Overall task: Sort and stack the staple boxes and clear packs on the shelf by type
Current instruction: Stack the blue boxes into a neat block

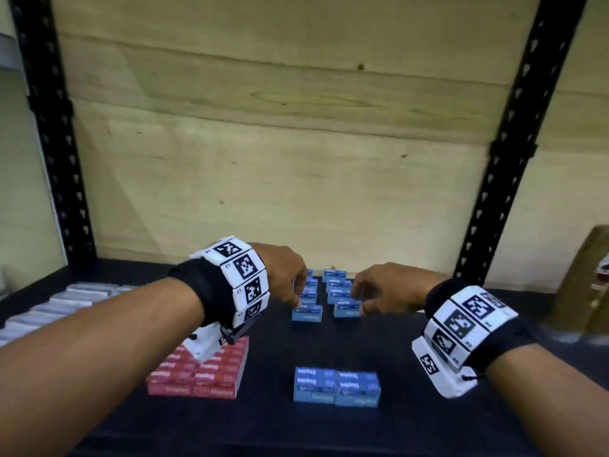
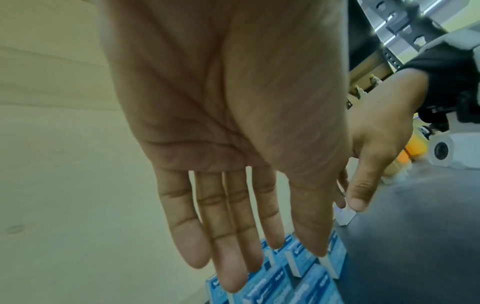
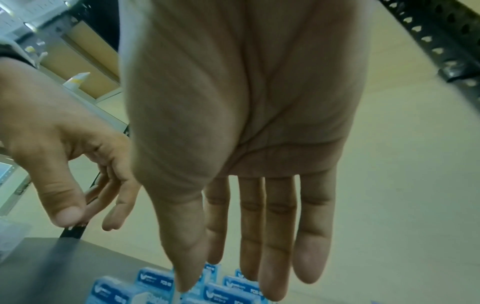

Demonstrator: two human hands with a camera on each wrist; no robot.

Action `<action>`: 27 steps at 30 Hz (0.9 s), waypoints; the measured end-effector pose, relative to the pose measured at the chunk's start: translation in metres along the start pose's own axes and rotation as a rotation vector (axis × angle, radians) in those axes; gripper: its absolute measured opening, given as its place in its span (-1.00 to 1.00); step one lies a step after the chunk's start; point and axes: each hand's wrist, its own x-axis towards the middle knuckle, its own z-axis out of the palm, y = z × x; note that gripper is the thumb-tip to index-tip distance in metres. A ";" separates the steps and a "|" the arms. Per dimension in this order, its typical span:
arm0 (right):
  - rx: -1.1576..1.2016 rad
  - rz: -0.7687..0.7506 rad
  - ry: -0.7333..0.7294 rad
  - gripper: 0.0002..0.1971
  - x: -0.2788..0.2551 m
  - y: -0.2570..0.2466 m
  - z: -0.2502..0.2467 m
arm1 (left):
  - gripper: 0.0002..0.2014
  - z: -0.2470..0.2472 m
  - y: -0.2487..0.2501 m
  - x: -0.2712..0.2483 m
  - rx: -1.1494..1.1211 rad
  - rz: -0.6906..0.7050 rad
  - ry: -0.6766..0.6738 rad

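Observation:
Two short rows of small blue staple boxes (image 1: 324, 296) lie at the back middle of the dark shelf (image 1: 270, 351). My left hand (image 1: 286, 282) hovers over the left row and my right hand (image 1: 379, 291) over the right row's near end. Both wrist views show straight, spread fingers (image 2: 228, 246) (image 3: 272, 257) holding nothing, with blue boxes (image 2: 298, 275) (image 3: 228, 292) just below the tips. A block of blue boxes (image 1: 336, 385) stands at the front middle. Left of it is a block of red staple boxes (image 1: 201, 374). Clear packs (image 1: 56, 306) lie in rows at the far left.
A pale wooden panel (image 1: 296, 159) closes the back of the shelf. Black perforated uprights (image 1: 56, 143) (image 1: 514, 143) stand on either side. A brown object (image 1: 586, 291) stands at the far right. Bare dark shelf lies between the back rows and the front blocks.

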 end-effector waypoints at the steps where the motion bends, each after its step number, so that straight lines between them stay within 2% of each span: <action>1: -0.007 -0.002 -0.001 -0.64 0.006 0.001 0.001 | -0.65 -0.001 -0.002 0.005 -0.001 0.000 -0.008; 6: -0.013 0.016 -0.040 -0.63 0.036 0.006 0.006 | -0.69 0.002 -0.006 0.032 0.034 0.032 -0.052; 15: 0.027 0.027 -0.062 -0.74 0.059 0.008 0.006 | -0.66 0.010 0.003 0.066 0.130 0.078 -0.110; 20: 0.013 0.038 -0.064 -0.73 0.062 0.005 0.006 | -0.67 0.009 0.008 0.069 0.099 0.106 -0.140; 24: -0.016 0.030 -0.054 -0.71 0.059 0.003 0.008 | -0.67 0.012 0.014 0.071 0.164 0.073 -0.148; 27: -0.002 0.020 -0.047 -0.72 0.052 0.001 0.007 | -0.79 0.014 0.013 0.066 0.166 0.092 -0.140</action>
